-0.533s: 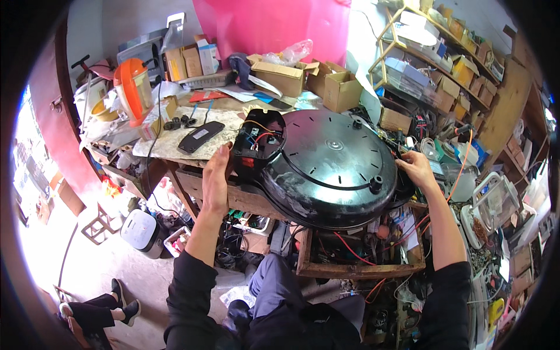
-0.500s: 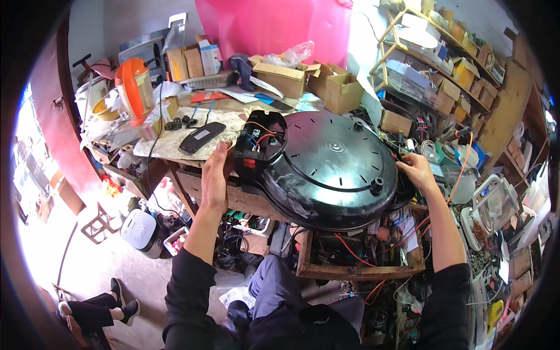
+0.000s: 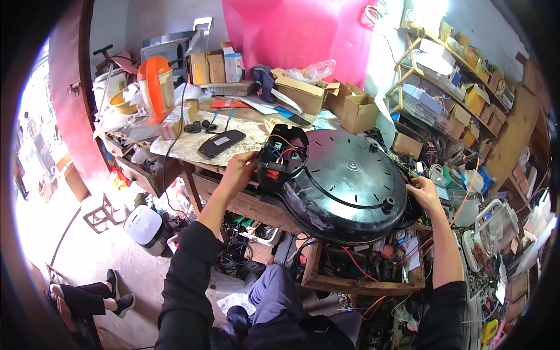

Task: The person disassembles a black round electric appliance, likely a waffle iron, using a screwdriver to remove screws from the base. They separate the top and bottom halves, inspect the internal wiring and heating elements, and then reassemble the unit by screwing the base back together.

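Note:
A round black appliance [image 3: 350,181] lies with its slotted underside up at the front of the workbench, two short black feet showing. On its left is an open housing [image 3: 284,154] with red, blue and yellow wires and a red switch-like part inside. My left hand [image 3: 238,174] grips the outer left side of that housing, fingertips partly hidden. At the opposite side, my right hand [image 3: 426,195] is closed round the appliance's edge; its fingers are partly out of sight. An oblong black cover [image 3: 223,144] lies left of the housing, near small black parts [image 3: 201,126].
Below the appliance an open wooden drawer [image 3: 361,286] holds wires and parts. Cardboard boxes [image 3: 300,93] and an orange-topped jug [image 3: 155,90] stand at the back. Crowded shelves [image 3: 461,99] fill the right. Another person's feet [image 3: 119,294] show at lower left; a white appliance [image 3: 146,227] stands on the floor.
My left hand has gone from upright with fingers stretched beside the housing to gripping its side. The whole view has shifted, so the bench appears farther right and lower.

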A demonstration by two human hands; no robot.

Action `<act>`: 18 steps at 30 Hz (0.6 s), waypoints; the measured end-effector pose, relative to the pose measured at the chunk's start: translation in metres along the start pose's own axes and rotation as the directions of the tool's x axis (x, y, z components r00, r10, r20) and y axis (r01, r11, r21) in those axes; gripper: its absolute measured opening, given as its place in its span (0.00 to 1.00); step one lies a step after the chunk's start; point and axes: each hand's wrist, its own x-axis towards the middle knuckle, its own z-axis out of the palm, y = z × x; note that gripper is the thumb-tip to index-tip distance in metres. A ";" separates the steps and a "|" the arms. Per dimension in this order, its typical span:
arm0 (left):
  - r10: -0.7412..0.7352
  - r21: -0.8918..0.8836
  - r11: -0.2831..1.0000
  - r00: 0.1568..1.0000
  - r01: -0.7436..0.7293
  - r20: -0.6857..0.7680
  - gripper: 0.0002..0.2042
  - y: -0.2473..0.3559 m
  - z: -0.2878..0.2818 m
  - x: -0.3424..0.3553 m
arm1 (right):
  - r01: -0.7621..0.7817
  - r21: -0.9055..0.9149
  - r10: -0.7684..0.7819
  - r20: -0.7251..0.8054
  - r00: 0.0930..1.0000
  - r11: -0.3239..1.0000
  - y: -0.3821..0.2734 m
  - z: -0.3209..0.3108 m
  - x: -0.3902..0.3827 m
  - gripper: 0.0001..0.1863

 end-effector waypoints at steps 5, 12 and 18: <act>0.481 0.505 0.773 0.874 -0.385 -0.069 0.10 0.008 0.013 0.000 | 0.014 -0.155 -0.018 -0.021 1.000 0.988 0.014 0.009 -0.003 0.28; 0.189 0.174 0.972 0.964 -0.157 -0.186 0.11 0.030 0.016 0.000 | 0.059 -0.116 -0.078 -0.164 0.983 0.991 -0.004 0.017 -0.027 0.24; 0.133 -0.225 0.948 0.924 -0.224 -0.358 0.11 -0.024 0.032 0.023 | 0.055 -0.094 -0.066 -0.121 0.990 0.994 0.004 0.015 -0.027 0.27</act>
